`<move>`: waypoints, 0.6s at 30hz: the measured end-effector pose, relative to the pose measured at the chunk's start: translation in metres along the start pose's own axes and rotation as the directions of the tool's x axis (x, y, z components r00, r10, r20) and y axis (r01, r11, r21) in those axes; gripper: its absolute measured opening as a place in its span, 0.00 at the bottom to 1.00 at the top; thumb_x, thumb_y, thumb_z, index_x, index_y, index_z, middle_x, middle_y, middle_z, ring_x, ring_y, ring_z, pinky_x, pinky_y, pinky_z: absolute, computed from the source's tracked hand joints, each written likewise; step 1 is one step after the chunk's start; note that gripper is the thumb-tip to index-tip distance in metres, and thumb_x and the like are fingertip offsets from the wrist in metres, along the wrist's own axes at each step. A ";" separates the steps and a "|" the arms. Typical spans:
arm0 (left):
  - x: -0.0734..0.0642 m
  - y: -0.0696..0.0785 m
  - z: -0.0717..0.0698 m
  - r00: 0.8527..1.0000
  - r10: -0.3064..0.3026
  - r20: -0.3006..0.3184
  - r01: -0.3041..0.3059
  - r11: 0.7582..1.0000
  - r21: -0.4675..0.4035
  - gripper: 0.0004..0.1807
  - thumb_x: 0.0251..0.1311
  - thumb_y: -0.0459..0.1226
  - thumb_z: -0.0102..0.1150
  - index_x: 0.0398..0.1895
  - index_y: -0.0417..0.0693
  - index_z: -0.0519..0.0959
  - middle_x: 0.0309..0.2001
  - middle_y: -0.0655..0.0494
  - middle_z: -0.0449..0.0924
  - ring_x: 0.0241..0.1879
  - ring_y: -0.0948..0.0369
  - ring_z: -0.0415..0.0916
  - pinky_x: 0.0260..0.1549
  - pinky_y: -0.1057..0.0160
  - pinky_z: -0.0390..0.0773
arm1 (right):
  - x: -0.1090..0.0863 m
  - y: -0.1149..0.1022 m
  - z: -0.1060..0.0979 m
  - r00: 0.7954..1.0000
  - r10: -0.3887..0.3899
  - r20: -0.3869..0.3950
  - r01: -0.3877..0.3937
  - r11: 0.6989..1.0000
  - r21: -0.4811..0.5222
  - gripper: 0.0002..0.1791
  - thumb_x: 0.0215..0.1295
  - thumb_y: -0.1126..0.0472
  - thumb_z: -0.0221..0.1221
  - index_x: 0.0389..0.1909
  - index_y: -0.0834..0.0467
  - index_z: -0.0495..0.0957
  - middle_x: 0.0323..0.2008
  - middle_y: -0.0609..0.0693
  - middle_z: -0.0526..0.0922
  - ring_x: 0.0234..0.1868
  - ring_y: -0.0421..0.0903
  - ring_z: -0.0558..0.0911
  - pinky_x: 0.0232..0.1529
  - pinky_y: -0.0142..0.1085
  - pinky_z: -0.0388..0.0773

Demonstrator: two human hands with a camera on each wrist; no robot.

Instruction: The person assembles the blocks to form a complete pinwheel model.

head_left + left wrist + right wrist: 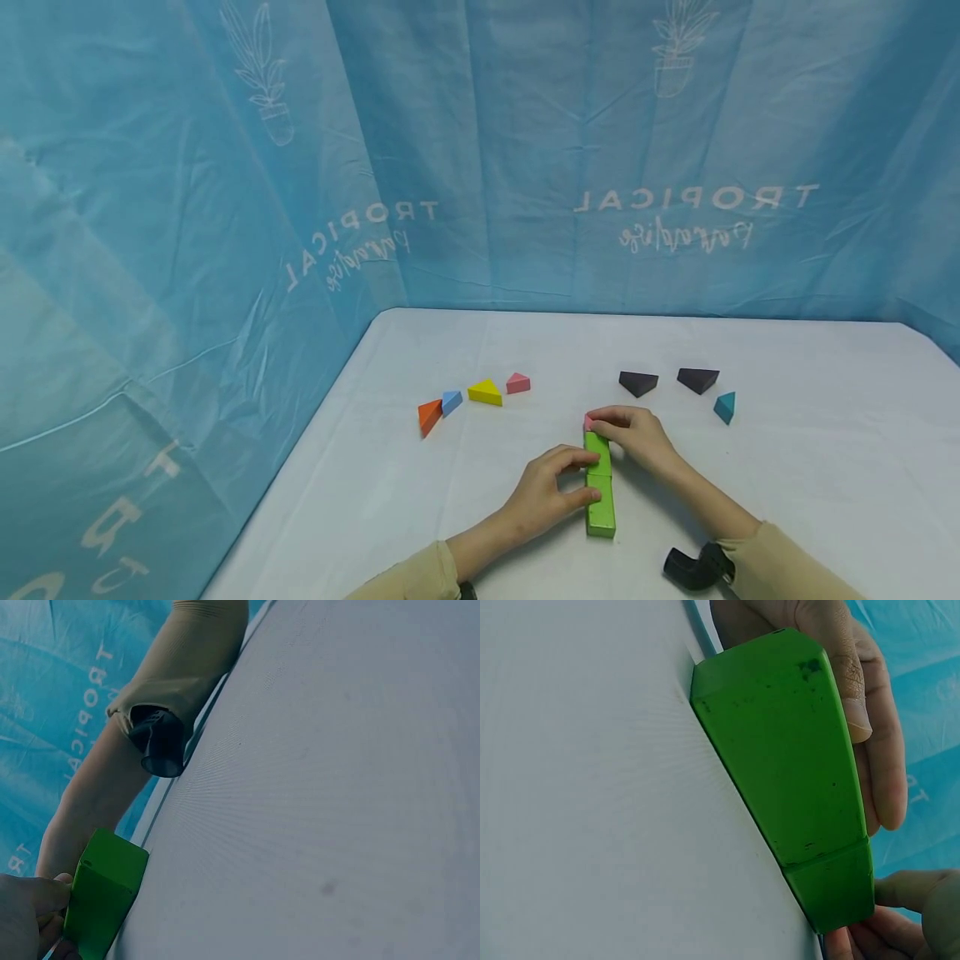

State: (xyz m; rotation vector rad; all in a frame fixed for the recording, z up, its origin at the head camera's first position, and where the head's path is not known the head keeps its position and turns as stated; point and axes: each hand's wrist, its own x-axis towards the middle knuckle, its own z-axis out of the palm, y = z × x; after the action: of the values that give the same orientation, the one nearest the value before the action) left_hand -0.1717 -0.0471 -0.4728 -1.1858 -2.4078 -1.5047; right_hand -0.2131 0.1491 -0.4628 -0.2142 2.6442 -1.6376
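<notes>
Tan sleeves (783, 568) come in at the bottom of the head view, a black device (693, 568) at the right cuff. The left hand (543, 493) has thumb and fingers apart, tips against two green blocks (600, 510) laid end to end; the right hand (637, 429) pinches a pink block (588, 423) at their far end. That row lies between the hands, well in from the side edges of the table (825, 467), with wide room to the right.

Farther off lie one orange block (429, 417), one blue block (452, 403) (touching or just beside it, I cannot tell which), one yellow block (486, 393), a second pink block (518, 384), two black blocks (697, 380) and one teal block (725, 407): ten blocks altogether.

White covers the table; blue curtains (525, 150) with mirrored lettering and plant drawings hang behind and to the left
</notes>
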 end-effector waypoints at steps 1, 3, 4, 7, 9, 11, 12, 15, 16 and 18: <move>0.000 0.000 0.000 1.000 0.002 -0.001 -0.002 1.000 0.002 0.21 0.56 0.37 0.66 0.52 0.39 0.75 0.49 0.54 0.77 0.51 0.66 0.73 0.50 0.71 0.73 | 0.000 0.000 0.000 1.000 -0.001 0.002 0.001 1.000 0.004 0.17 0.64 0.54 0.60 0.46 0.62 0.82 0.44 0.53 0.84 0.51 0.52 0.77 0.53 0.51 0.72; 0.000 -0.001 0.000 1.000 0.006 -0.001 -0.006 1.000 0.006 0.21 0.56 0.37 0.66 0.52 0.39 0.75 0.49 0.54 0.77 0.51 0.66 0.73 0.50 0.71 0.73 | -0.001 0.000 0.000 1.000 0.002 0.009 -0.002 1.000 0.020 0.17 0.64 0.54 0.60 0.47 0.62 0.81 0.44 0.53 0.83 0.52 0.52 0.77 0.54 0.52 0.71; 0.000 -0.001 0.000 1.000 0.008 -0.001 -0.008 1.000 0.008 0.21 0.56 0.37 0.66 0.52 0.39 0.75 0.49 0.54 0.78 0.51 0.66 0.74 0.49 0.71 0.73 | -0.001 0.001 0.000 1.000 0.007 0.010 -0.007 1.000 0.029 0.17 0.64 0.54 0.60 0.47 0.62 0.81 0.44 0.53 0.83 0.52 0.52 0.76 0.54 0.52 0.71; -0.001 -0.001 0.000 1.000 0.008 0.000 -0.008 1.000 0.013 0.22 0.56 0.38 0.66 0.52 0.40 0.75 0.49 0.54 0.78 0.50 0.66 0.74 0.49 0.71 0.74 | -0.002 0.002 0.001 1.000 0.015 0.015 -0.016 0.999 0.045 0.17 0.64 0.55 0.60 0.47 0.62 0.81 0.44 0.52 0.83 0.53 0.52 0.76 0.55 0.52 0.70; -0.001 -0.001 0.000 1.000 0.007 0.001 -0.007 1.000 0.012 0.22 0.56 0.38 0.66 0.52 0.40 0.75 0.49 0.54 0.77 0.50 0.66 0.74 0.49 0.71 0.74 | -0.003 0.002 0.001 1.000 0.018 0.014 -0.018 0.998 0.053 0.17 0.64 0.55 0.60 0.48 0.62 0.81 0.44 0.52 0.83 0.53 0.52 0.76 0.56 0.52 0.69; -0.001 0.000 0.000 1.000 0.009 0.001 -0.009 1.000 0.013 0.22 0.55 0.37 0.66 0.52 0.40 0.75 0.49 0.54 0.77 0.50 0.65 0.74 0.49 0.71 0.74 | -0.003 0.001 0.001 1.000 0.018 0.009 -0.018 0.998 0.054 0.17 0.64 0.55 0.60 0.47 0.62 0.81 0.44 0.52 0.83 0.54 0.53 0.75 0.56 0.53 0.68; -0.001 0.001 0.000 1.000 0.018 -0.002 -0.018 1.000 0.023 0.22 0.55 0.36 0.67 0.52 0.39 0.75 0.48 0.53 0.78 0.50 0.65 0.74 0.48 0.70 0.75 | -0.003 0.001 0.001 1.000 0.017 0.006 -0.018 0.998 0.059 0.17 0.64 0.55 0.60 0.48 0.62 0.81 0.45 0.52 0.83 0.54 0.53 0.75 0.57 0.53 0.68; 0.001 0.017 -0.006 1.000 0.015 -0.003 -0.015 1.000 -0.011 0.21 0.53 0.32 0.67 0.50 0.34 0.75 0.47 0.48 0.78 0.49 0.58 0.76 0.49 0.68 0.75 | 0.000 0.001 -0.005 1.000 0.000 -0.027 0.001 0.998 0.058 0.18 0.64 0.54 0.60 0.49 0.61 0.81 0.46 0.53 0.83 0.55 0.53 0.75 0.58 0.52 0.67; 0.001 0.022 -0.008 1.000 0.016 -0.003 -0.016 1.000 -0.017 0.21 0.53 0.30 0.67 0.50 0.33 0.75 0.47 0.46 0.78 0.49 0.56 0.76 0.49 0.67 0.76 | 0.002 0.002 -0.009 0.999 -0.010 -0.047 0.013 0.998 0.057 0.18 0.64 0.54 0.60 0.49 0.61 0.81 0.47 0.53 0.82 0.55 0.52 0.75 0.58 0.50 0.68; 0.002 0.029 -0.010 1.000 0.014 -0.005 -0.014 0.999 -0.040 0.21 0.52 0.28 0.66 0.49 0.30 0.75 0.46 0.42 0.77 0.48 0.51 0.76 0.49 0.65 0.76 | 0.007 0.004 -0.018 0.994 -0.040 -0.100 0.045 0.998 0.046 0.19 0.65 0.54 0.59 0.51 0.62 0.79 0.49 0.55 0.81 0.55 0.53 0.75 0.56 0.43 0.70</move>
State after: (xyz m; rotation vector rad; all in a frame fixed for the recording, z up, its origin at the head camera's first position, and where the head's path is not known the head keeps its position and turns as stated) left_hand -0.1580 -0.0478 -0.4455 -1.2029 -2.3726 -1.5566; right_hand -0.2222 0.1658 -0.4580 -0.1941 2.6849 -1.7682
